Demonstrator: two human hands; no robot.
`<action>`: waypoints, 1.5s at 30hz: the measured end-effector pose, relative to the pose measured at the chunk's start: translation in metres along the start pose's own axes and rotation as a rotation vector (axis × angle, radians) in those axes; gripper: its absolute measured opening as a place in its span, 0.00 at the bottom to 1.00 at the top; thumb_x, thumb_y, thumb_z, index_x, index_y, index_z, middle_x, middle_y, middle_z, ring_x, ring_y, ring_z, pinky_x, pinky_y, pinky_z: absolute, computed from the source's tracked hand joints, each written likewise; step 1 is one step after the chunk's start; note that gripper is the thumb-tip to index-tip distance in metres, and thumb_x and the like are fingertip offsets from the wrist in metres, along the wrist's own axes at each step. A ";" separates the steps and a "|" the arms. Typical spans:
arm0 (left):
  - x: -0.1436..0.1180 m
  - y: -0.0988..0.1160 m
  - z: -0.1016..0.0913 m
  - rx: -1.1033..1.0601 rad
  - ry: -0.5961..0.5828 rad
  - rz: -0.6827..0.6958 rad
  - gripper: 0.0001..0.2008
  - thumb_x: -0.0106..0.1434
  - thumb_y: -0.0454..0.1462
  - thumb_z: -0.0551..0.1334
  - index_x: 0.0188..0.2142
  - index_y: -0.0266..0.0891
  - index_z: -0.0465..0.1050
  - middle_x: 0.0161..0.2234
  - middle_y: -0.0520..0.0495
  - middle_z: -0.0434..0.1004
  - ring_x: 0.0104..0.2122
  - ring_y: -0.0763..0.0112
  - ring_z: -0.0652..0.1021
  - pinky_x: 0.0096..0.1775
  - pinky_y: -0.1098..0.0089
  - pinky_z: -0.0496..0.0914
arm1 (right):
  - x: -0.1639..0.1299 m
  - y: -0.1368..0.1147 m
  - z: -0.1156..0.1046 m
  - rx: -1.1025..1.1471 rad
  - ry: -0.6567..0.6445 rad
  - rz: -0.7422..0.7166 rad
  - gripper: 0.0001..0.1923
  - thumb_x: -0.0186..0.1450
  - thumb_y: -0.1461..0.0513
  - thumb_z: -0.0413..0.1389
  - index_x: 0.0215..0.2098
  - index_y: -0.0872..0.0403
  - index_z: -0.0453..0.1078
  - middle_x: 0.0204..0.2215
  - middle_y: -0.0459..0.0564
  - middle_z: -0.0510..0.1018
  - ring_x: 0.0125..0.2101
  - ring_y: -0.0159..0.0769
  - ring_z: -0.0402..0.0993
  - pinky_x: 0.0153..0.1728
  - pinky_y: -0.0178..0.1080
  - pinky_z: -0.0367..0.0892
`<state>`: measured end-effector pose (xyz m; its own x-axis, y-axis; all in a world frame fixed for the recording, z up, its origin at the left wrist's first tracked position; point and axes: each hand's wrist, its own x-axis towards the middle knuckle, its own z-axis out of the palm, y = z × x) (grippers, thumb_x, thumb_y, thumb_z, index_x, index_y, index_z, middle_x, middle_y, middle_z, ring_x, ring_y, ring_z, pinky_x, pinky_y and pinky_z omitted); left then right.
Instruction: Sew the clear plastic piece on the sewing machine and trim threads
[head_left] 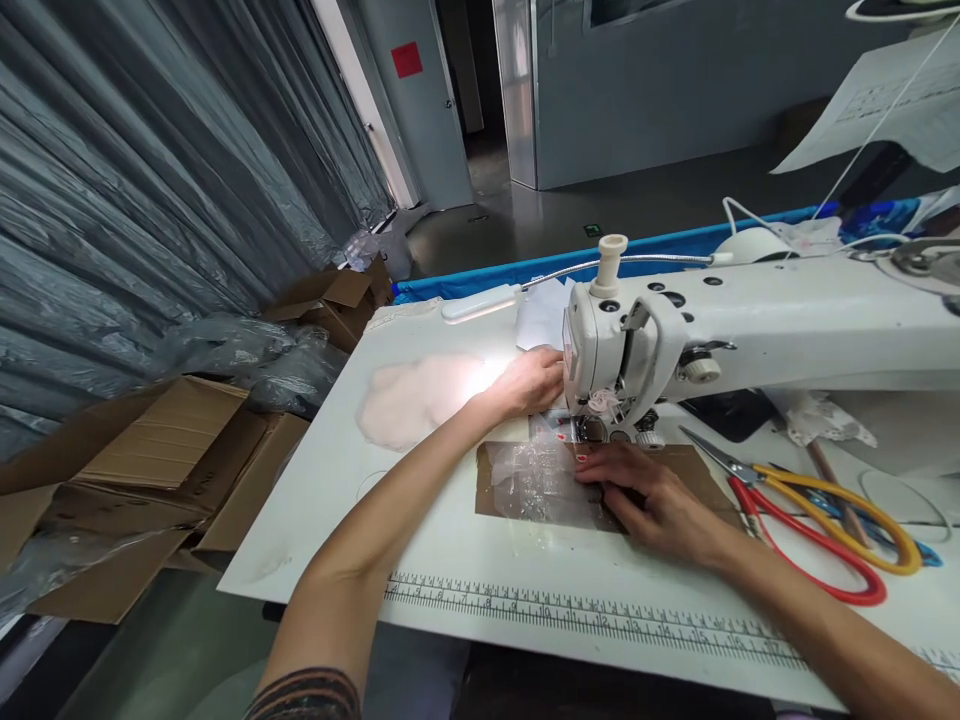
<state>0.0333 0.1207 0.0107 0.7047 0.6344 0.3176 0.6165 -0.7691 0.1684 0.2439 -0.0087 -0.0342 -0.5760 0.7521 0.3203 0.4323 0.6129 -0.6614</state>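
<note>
Clear plastic (pixel 536 478) lies flat under your right hand (pixel 651 497), your left hand (pixel 529 382) rests open behind the needle (pixel 592 425), so fingers could get poked.

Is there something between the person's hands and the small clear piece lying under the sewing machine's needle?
Nothing visible. The right hand lies flat on the clear piece in front of the needle. The left hand rests behind the sewing machine's head; whether it touches the piece there is hidden.
</note>
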 end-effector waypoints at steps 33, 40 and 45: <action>-0.123 0.081 -0.013 -0.461 -0.008 0.128 0.07 0.55 0.30 0.60 0.29 0.37 0.77 0.33 0.47 0.79 0.32 0.70 0.76 0.36 0.67 0.70 | 0.010 0.000 -0.006 -0.330 -0.055 -0.067 0.22 0.68 0.63 0.44 0.59 0.49 0.64 0.40 0.55 0.71 0.37 0.38 0.71 0.37 0.43 0.71; -0.120 0.085 -0.013 -0.374 0.209 0.148 0.03 0.53 0.30 0.58 0.26 0.35 0.69 0.35 0.43 0.78 0.32 0.68 0.77 0.35 0.65 0.70 | 0.010 -0.003 -0.002 -0.390 -0.035 -0.058 0.22 0.67 0.64 0.44 0.56 0.51 0.68 0.40 0.56 0.70 0.38 0.39 0.70 0.39 0.44 0.72; -0.122 0.085 -0.004 -0.355 0.131 0.220 0.03 0.55 0.29 0.57 0.29 0.35 0.69 0.32 0.44 0.78 0.32 0.69 0.77 0.34 0.66 0.72 | 0.009 -0.002 0.000 -0.435 -0.022 -0.078 0.21 0.66 0.64 0.45 0.56 0.53 0.67 0.41 0.57 0.69 0.39 0.40 0.69 0.41 0.46 0.72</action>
<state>-0.0019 -0.0221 -0.0095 0.7413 0.4546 0.4937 0.2815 -0.8784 0.3861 0.2381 -0.0034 -0.0306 -0.6310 0.6969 0.3407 0.6362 0.7162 -0.2869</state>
